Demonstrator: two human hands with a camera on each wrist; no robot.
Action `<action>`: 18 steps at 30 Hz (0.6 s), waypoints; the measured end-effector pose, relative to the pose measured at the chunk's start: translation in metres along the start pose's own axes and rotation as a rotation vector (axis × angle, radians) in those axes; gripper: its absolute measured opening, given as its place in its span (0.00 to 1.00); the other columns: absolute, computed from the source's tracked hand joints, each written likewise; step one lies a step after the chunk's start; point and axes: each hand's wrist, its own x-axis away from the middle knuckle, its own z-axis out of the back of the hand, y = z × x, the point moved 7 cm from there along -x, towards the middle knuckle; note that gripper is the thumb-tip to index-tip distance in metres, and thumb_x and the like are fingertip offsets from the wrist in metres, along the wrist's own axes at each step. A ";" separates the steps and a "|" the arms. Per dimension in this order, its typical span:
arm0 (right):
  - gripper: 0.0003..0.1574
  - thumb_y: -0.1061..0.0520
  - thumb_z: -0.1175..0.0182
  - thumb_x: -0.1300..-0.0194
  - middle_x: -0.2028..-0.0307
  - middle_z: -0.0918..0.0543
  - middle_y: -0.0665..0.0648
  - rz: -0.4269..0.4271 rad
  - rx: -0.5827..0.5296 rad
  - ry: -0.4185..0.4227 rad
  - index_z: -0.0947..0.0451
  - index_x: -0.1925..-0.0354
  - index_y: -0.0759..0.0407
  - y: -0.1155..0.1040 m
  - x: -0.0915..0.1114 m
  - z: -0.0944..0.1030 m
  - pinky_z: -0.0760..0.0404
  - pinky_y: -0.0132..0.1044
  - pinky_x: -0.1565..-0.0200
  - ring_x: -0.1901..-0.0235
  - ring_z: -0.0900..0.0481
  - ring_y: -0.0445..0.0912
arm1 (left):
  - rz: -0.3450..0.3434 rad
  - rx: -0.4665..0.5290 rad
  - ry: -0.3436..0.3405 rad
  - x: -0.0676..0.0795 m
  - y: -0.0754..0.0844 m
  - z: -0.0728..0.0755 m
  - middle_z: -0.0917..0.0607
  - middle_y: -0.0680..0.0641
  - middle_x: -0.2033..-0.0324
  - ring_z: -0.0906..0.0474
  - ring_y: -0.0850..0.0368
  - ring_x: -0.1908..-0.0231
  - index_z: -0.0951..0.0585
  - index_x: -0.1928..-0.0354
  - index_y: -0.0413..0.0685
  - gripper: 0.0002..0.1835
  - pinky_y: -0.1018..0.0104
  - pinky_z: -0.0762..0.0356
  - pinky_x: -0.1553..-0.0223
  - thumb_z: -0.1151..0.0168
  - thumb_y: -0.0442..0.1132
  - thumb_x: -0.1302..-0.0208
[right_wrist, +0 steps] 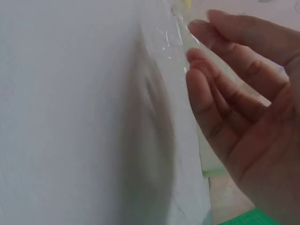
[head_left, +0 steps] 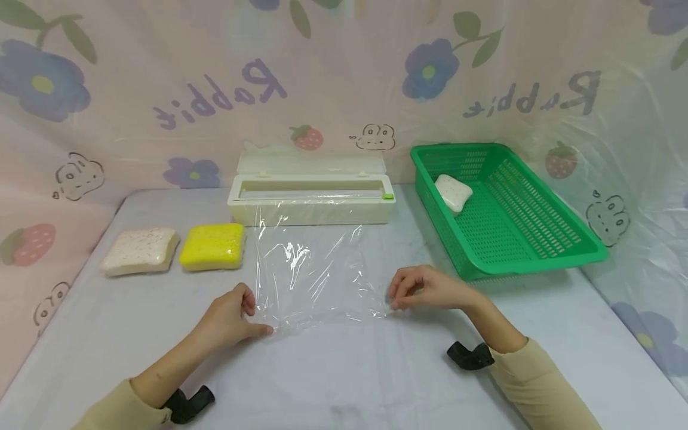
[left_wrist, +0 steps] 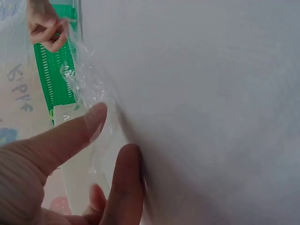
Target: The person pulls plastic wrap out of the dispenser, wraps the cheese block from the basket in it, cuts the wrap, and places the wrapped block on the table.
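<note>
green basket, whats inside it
In the head view, one white block lies inside the green basket, near its left wall. That wall hides the floor strip just behind it, so anything low there can't be seen.

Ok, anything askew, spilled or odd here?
The backdrop lettering reads mirrored, as if seen from behind. The clear film is creased, with an uneven near edge. I see no spill.

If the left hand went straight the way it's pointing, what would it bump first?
The left hand would probably meet the clear plastic film right beside it; the film's exact height is unclear.
</note>
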 end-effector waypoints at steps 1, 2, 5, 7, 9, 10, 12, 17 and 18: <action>0.03 0.64 0.36 0.40 0.64 0.17 0.60 -0.009 0.017 -0.018 0.17 0.70 0.63 0.001 0.000 -0.003 0.19 0.32 0.67 0.67 0.20 0.41 | -0.015 0.013 -0.007 0.000 0.001 -0.001 0.26 0.48 0.75 0.34 0.57 0.76 0.33 0.66 0.42 0.28 0.68 0.36 0.73 0.20 0.41 0.59; 0.01 0.64 0.36 0.40 0.65 0.17 0.58 -0.025 0.029 -0.039 0.17 0.70 0.62 0.003 0.000 -0.006 0.19 0.32 0.66 0.67 0.21 0.39 | -0.031 0.029 -0.014 0.000 0.002 -0.002 0.26 0.49 0.75 0.33 0.57 0.76 0.33 0.66 0.42 0.27 0.68 0.36 0.74 0.21 0.39 0.59; 0.02 0.66 0.37 0.42 0.70 0.18 0.55 -0.053 0.051 -0.098 0.21 0.69 0.60 0.005 -0.002 -0.015 0.21 0.30 0.67 0.71 0.23 0.36 | -0.054 0.098 -0.039 0.000 0.002 -0.004 0.24 0.49 0.75 0.29 0.59 0.76 0.33 0.65 0.41 0.25 0.70 0.33 0.74 0.23 0.32 0.58; 0.04 0.66 0.37 0.42 0.72 0.19 0.53 -0.060 0.053 -0.128 0.21 0.67 0.61 0.007 -0.002 -0.019 0.22 0.28 0.68 0.72 0.25 0.35 | -0.079 0.148 -0.066 0.000 0.001 -0.005 0.23 0.49 0.73 0.27 0.59 0.76 0.35 0.64 0.40 0.25 0.72 0.29 0.74 0.25 0.28 0.57; 0.06 0.67 0.38 0.41 0.73 0.19 0.54 -0.051 0.050 -0.152 0.20 0.64 0.60 0.007 -0.002 -0.021 0.23 0.27 0.69 0.72 0.26 0.34 | -0.122 0.200 -0.115 0.000 0.001 -0.007 0.22 0.48 0.71 0.26 0.59 0.76 0.36 0.64 0.40 0.24 0.72 0.27 0.74 0.28 0.26 0.55; 0.07 0.67 0.38 0.41 0.72 0.19 0.54 -0.043 0.049 -0.165 0.20 0.63 0.60 0.007 -0.001 -0.022 0.23 0.27 0.69 0.72 0.26 0.33 | -0.150 0.223 -0.144 0.000 0.000 -0.007 0.22 0.48 0.70 0.26 0.59 0.76 0.37 0.63 0.39 0.24 0.72 0.25 0.75 0.29 0.26 0.54; 0.07 0.67 0.38 0.41 0.72 0.17 0.56 -0.023 0.048 -0.189 0.18 0.62 0.61 0.007 0.001 -0.023 0.23 0.26 0.69 0.72 0.27 0.32 | -0.209 0.248 -0.199 0.000 -0.001 -0.008 0.22 0.47 0.68 0.25 0.60 0.77 0.37 0.63 0.39 0.23 0.72 0.24 0.75 0.31 0.26 0.53; 0.02 0.65 0.36 0.41 0.73 0.16 0.60 -0.010 0.036 -0.227 0.17 0.67 0.63 0.007 0.006 -0.024 0.21 0.27 0.69 0.72 0.26 0.30 | -0.362 0.251 -0.303 0.003 0.000 -0.005 0.21 0.45 0.64 0.22 0.63 0.74 0.36 0.63 0.40 0.18 0.71 0.21 0.73 0.34 0.28 0.47; 0.02 0.64 0.35 0.41 0.73 0.15 0.61 -0.014 0.026 -0.231 0.17 0.67 0.64 0.007 0.007 -0.024 0.21 0.27 0.69 0.72 0.25 0.30 | -0.388 0.247 -0.320 0.004 0.001 -0.005 0.21 0.45 0.64 0.23 0.64 0.73 0.35 0.64 0.41 0.17 0.71 0.21 0.72 0.34 0.28 0.45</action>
